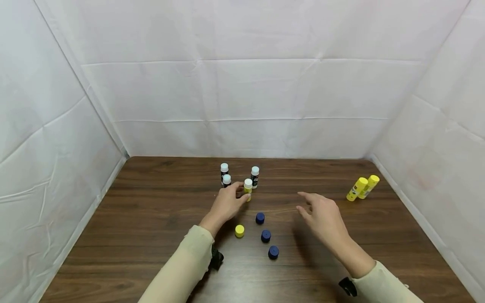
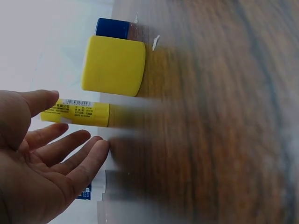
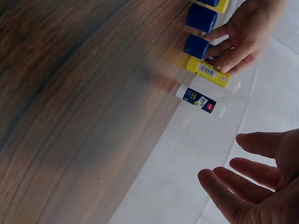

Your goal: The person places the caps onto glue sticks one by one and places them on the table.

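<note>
My left hand (image 1: 227, 202) is at an upright yellow glue stick (image 1: 248, 191) with a white top, thumb and index finger on either side of it. In the left wrist view the same yellow glue stick (image 2: 88, 113) stands between thumb and index finger, the other fingers spread away. Close by stand dark-labelled glue sticks with white tops: one glue stick (image 1: 255, 176) behind, another glue stick (image 1: 224, 168) to the left, and a third (image 1: 227, 179) partly hidden by the hand. My right hand (image 1: 322, 214) hovers over the table holding nothing, its fingers loosely bent.
A yellow cap (image 1: 239, 231) lies nearer me than the left hand. Three blue caps (image 1: 266, 236) form a slanting row beside it. Two yellow glue sticks (image 1: 357, 189) stand at the far right. White cloth walls (image 1: 250, 92) border the wooden table (image 1: 159, 235) at back and sides.
</note>
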The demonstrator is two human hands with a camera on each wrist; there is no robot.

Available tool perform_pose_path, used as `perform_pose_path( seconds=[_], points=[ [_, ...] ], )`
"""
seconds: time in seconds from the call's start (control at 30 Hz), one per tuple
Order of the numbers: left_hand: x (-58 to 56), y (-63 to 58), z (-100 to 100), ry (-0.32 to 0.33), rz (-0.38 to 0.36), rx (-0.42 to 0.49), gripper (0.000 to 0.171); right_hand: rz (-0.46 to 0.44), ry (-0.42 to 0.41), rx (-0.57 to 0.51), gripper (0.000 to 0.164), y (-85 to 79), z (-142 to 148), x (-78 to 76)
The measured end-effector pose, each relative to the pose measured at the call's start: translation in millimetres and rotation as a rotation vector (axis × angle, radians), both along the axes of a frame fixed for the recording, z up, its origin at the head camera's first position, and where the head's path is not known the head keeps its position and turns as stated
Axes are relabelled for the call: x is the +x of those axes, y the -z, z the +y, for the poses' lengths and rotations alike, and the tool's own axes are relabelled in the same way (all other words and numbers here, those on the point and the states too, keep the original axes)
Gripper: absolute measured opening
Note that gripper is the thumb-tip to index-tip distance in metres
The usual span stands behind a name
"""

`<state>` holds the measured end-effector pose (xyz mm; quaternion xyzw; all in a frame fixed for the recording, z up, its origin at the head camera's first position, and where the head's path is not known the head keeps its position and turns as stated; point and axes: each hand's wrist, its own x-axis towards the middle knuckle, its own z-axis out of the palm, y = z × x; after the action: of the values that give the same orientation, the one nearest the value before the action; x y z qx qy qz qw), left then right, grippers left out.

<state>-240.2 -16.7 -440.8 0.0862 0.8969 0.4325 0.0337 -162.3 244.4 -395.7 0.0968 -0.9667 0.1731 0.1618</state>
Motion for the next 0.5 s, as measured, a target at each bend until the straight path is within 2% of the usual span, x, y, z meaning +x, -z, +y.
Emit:
perform_pose_path(
  seconds=[0.27, 0.5],
  points=[
    [-2.2, -0.5, 4.6, -0.013, 0.008, 0.012, 0.042, 0.007, -0.009, 0.009, 0.037, 0.8, -5.0, 1.3],
    [-4.9, 1.4, 7.5, -0.014, 0.004, 0.019, 0.041, -0.023, -0.022, -0.007, 0.038, 0.3, -12.2, 3.2]
  ],
)
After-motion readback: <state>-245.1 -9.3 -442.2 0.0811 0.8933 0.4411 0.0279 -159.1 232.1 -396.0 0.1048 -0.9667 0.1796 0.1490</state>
